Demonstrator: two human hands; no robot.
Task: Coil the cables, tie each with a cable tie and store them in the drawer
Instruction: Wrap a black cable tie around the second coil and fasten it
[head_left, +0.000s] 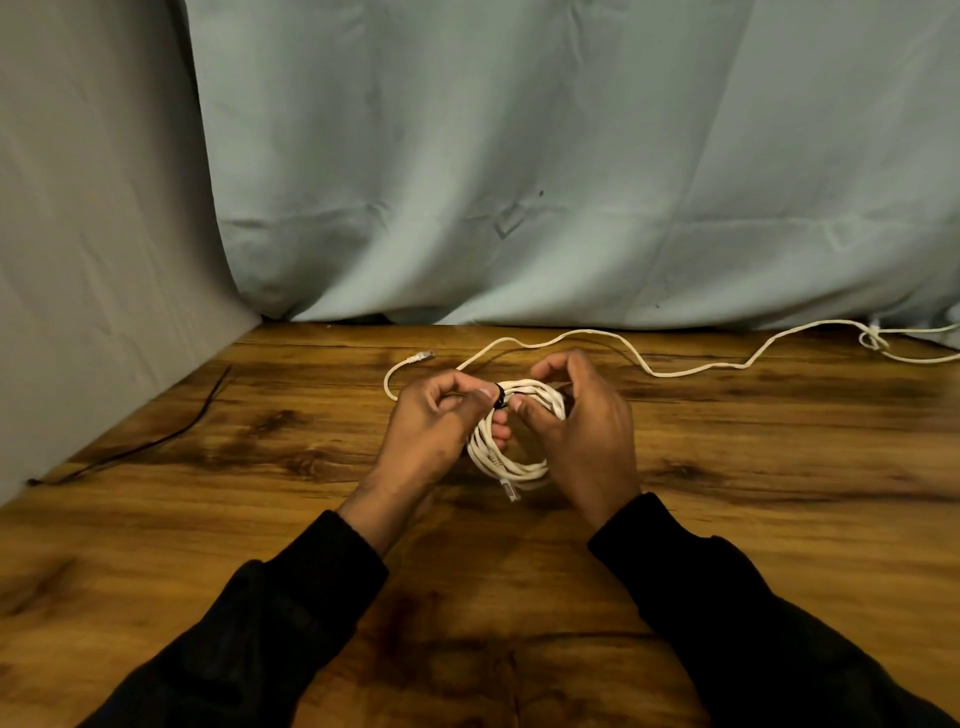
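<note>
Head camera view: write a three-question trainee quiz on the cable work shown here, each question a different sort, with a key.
1. True or false: the coiled white cable lies untouched on the table.
2. Multiple choice: the black cable tie on the coil sits at (A) its far top, between both thumbs, (B) its near bottom, (C) not on it.
3. Fill in: a second white cable lies loose and ______ behind the hands.

Key
1. False: the left hand and right hand both hold it.
2. A.
3. Uncoiled. A spare black tie lies at the table's left edge.
</note>
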